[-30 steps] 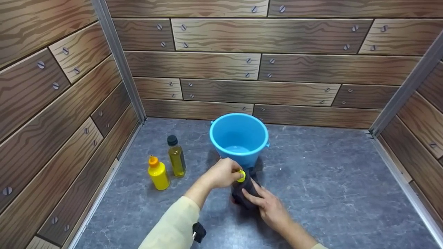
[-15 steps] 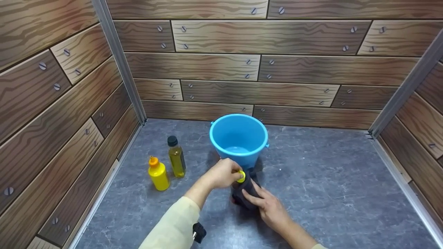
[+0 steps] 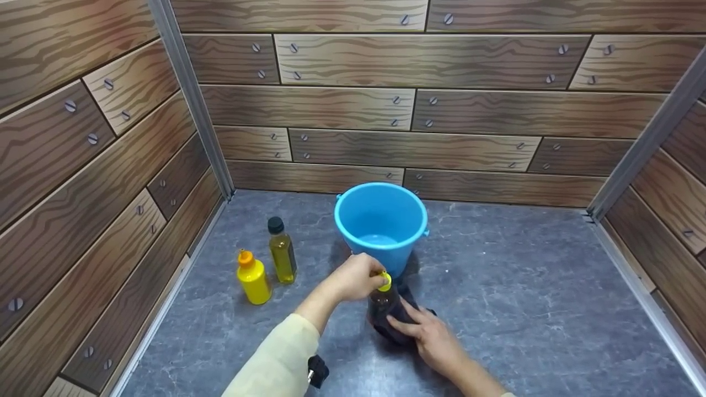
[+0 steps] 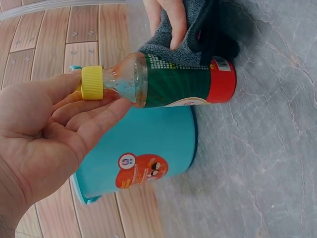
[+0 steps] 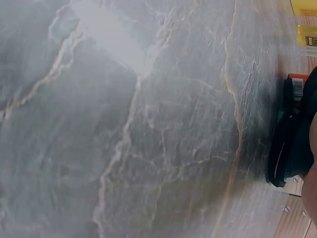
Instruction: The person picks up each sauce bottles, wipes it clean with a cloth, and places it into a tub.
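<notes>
A bottle with a yellow cap (image 4: 92,83), a green label (image 4: 176,82) and a red lower band stands on the grey surface. Its cap is pinched between the thumb and fingers of my left hand (image 3: 358,277). My right hand (image 3: 436,337) holds a dark grey cloth (image 4: 171,39) against the bottle's side, around its lower part in the head view. Only the edge of that hand and the cloth (image 5: 297,144) show in the right wrist view. Cloth and fingers hide part of the label.
Right behind the bottle stands a light blue bucket (image 3: 380,248). To the left are an upright yellow squeeze bottle (image 3: 254,282) with an orange top and an oil bottle (image 3: 283,259) with a black cap. Wood-patterned walls (image 3: 353,105) enclose the back and sides.
My right hand and the cloth have slid down the bottle, baring the brown neck below the cap. My left hand keeps its pinch on the cap in the same spot.
</notes>
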